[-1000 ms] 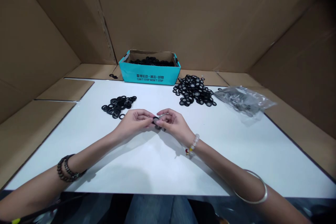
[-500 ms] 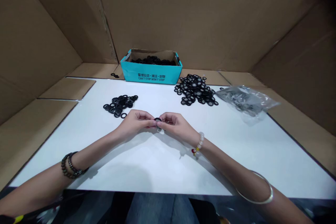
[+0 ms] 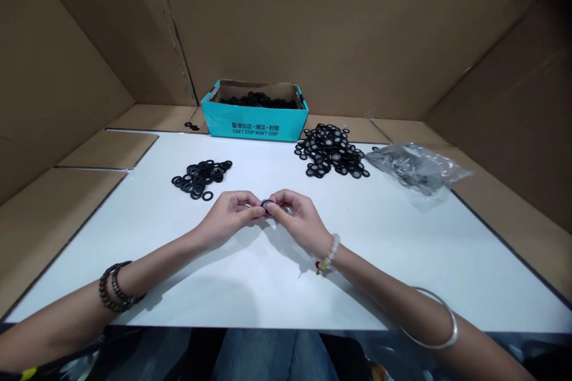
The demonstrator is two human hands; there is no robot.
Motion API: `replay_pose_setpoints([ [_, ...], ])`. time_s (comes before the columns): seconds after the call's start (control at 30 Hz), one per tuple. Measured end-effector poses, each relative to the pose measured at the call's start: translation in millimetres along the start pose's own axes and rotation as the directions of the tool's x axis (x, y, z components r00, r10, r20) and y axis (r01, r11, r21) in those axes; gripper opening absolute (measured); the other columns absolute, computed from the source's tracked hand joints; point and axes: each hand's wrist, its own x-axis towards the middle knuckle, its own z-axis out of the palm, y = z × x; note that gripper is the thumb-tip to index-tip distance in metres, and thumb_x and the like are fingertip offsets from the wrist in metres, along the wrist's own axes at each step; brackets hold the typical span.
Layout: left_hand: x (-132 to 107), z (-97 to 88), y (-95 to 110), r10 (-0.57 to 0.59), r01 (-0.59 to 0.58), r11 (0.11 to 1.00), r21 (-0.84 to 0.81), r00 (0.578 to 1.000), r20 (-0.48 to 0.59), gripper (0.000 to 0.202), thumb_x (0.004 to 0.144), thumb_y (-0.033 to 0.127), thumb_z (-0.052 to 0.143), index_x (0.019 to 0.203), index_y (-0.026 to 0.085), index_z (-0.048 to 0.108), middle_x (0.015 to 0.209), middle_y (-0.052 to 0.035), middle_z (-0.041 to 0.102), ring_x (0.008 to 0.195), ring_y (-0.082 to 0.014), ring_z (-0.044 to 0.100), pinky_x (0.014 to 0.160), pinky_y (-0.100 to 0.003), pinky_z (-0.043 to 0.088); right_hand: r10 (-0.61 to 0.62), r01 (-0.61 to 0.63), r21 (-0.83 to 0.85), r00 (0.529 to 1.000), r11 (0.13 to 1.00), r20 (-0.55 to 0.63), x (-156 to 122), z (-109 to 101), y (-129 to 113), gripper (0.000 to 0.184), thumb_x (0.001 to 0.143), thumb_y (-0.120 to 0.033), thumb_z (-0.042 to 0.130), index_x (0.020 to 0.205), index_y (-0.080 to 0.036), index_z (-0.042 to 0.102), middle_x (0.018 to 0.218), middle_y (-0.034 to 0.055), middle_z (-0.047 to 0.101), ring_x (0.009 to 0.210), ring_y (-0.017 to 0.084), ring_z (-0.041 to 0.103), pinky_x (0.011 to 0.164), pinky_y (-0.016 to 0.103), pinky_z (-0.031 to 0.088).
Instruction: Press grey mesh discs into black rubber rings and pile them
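Black rubber shows between our two hands: one small black rubber washer (image 3: 267, 204) is pinched where our left hand (image 3: 227, 218) and right hand (image 3: 297, 220) meet over the white desk (image 3: 286, 300). Both hands curl inward, almost closed, and each grips the washer from its own side. They cover most of it, so we cannot tell whether its centre holds a mesh. Dark beaded bracelets (image 3: 115, 287) circle our left wrist, while our right wrist wears a pale beaded bracelet (image 3: 329, 253), with a silver bangle (image 3: 447, 327) farther up that forearm.

Nearest our left hand, a loose pile of plain black washers (image 3: 201, 179) lies on the desk, with a lone washer (image 3: 207, 196) just off its front edge. Farther back on the right sits a bigger heap of black washers with silvery mesh centres (image 3: 330, 152), and beside it a crumpled clear plastic bag (image 3: 415, 168) with dark contents. Behind the desk, a teal cardboard box (image 3: 232, 124) printed "CAN'T STOP WON'T STOP" holds more black washers, and a few stray washers (image 3: 192, 126) lie on brown cardboard to its left. Tall cardboard sheets (image 3: 339, 30) wall off the back and sides.
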Motion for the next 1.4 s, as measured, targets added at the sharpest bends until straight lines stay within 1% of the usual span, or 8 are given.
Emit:
replay_pose_setpoints([
  [0.37,-10,8.2,8,0.217,-0.174,0.962,0.209,0.956,-0.199,0.005,0.071,0.019,0.067,0.070,0.016,0.071,0.070,-0.0014,0.072,0.068,-0.0141,0.065,0.064,-0.022,0.051,-0.160,0.163,-0.264,0.987,0.951,0.032,-4,-7,-16,0.009,0.079,-0.019,0.059,0.072,-0.016,0.062,0.070,0.0036,0.066,0.068,0.015,0.060,0.062,0.026,0.044],
  [0.63,-5,7.3,5,-0.037,0.037,0.999,-0.003,0.985,-0.169,0.004,0.061,0.016,0.074,0.061,0.014,0.071,0.058,-0.0013,0.069,0.055,-0.0120,0.062,0.053,-0.020,0.048,-0.131,0.154,-0.259,0.986,0.954,0.103,-3,-12,-14,0.009,0.077,-0.017,0.061,0.069,-0.016,0.065,0.068,0.0025,0.067,0.065,0.014,0.060,0.062,0.025,0.044],
  [0.8,-2,6.0,5,-0.118,0.111,0.991,-0.078,0.988,-0.098,0.010,0.063,0.020,0.075,0.065,0.012,0.070,0.058,-0.0031,0.068,0.055,-0.0117,0.061,0.055,-0.021,0.048,0.025,-0.007,-0.117,0.988,0.993,0.153,2,-16,-10,0.011,0.073,-0.020,0.064,0.064,-0.015,0.063,0.062,0.0014,0.065,0.060,0.012,0.056,0.060,0.024,0.042],
  [0.93,-3,8.8,9,-0.043,0.041,0.998,-0.055,0.999,-0.022,0.016,0.071,0.027,0.070,0.072,0.013,0.063,0.064,-0.0010,0.064,0.059,-0.0102,0.059,0.057,-0.020,0.047,0.156,-0.164,0.033,0.973,0.986,0.173,4,-16,-10,0.022,0.069,-0.033,0.069,0.062,-0.015,0.058,0.060,0.0016,0.061,0.054,0.011,0.051,0.052,0.024,0.038],
  [1.07,-8,9.1,15,0.137,-0.143,0.981,0.135,0.989,0.049,0.014,0.081,0.029,0.057,0.079,0.016,0.055,0.072,-0.0006,0.058,0.069,-0.0129,0.058,0.065,-0.024,0.048,0.017,-0.014,-0.013,0.971,1.000,0.239,3,-18,-18,0.023,0.079,-0.035,0.059,0.067,-0.016,0.056,0.067,0.0026,0.061,0.062,0.012,0.052,0.060,0.026,0.040],
  [1.17,-11,7.0,18,0.260,-0.266,0.868,0.421,0.963,0.073,0.009,0.082,0.024,0.053,0.080,0.016,0.055,0.075,-0.0021,0.059,0.073,-0.0146,0.056,0.067,-0.026,0.047,-0.116,0.154,-0.133,0.958,0.979,0.263,0,-17,-20,0.021,0.085,-0.029,0.050,0.068,-0.018,0.051,0.065,0.0000,0.055,0.062,0.012,0.048,0.060,0.026,0.038],
  [1.23,-11,6.1,19,0.275,-0.289,0.813,0.506,0.956,0.104,0.009,0.083,0.022,0.049,0.080,0.017,0.056,0.076,-0.0026,0.060,0.072,-0.0150,0.056,0.066,-0.025,0.046,-0.209,0.255,-0.207,0.953,0.944,0.219,-2,-14,-19,0.021,0.086,-0.025,0.048,0.066,-0.019,0.046,0.064,-0.0007,0.050,0.063,0.012,0.046,0.060,0.026,0.037],
  [1.4,-10,6.5,20,0.203,-0.251,0.841,0.479,0.968,0.151,0.014,0.084,0.020,0.047,0.079,0.016,0.060,0.075,-0.0025,0.063,0.073,-0.0150,0.058,0.065,-0.023,0.048,-0.366,0.386,-0.299,0.923,0.873,0.121,-7,-3,-11,0.020,0.087,-0.018,0.045,0.068,-0.021,0.039,0.065,-0.0002,0.046,0.066,0.014,0.043,0.060,0.027,0.036],
])
